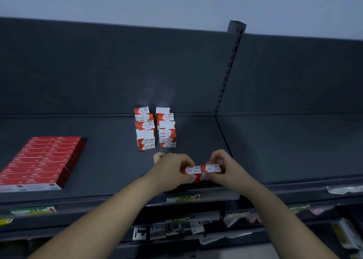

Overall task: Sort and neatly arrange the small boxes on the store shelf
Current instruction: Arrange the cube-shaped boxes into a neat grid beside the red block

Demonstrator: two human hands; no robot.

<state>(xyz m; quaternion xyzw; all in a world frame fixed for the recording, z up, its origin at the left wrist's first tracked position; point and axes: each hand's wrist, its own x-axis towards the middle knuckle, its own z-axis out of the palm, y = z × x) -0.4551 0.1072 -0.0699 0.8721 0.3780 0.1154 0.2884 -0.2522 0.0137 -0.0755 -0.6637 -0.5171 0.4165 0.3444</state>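
Near edge of the shelf (275, 141), centre: both hands are working on small red-and-white paper-clip boxes. The left hand (172, 168) is curling its fingers round a first box (193, 170). The right hand (224, 164) is pinching a second box (211, 168) at its right end. The two boxes are meeting end to end, touching, label faces up. More red-and-white card is showing just beneath them, probably a lower layer of boxes, though the hands are hiding most of it.

Farther back, against the rear panel, the left row (145, 129) and the right row (167, 130) of the same boxes are standing side by side with a narrow gap between. Both are stacked unevenly, with some boxes skewed and some showing a white side.

Far left: a flat block of red packs (39, 160), well apart from the work.

Step in hand, as I judge it: squaring up a pair at the front before joining it to the rows. The next move is calling for keeping the pair level, then setting it flush at the rows' near ends without nudging the loose stacks.
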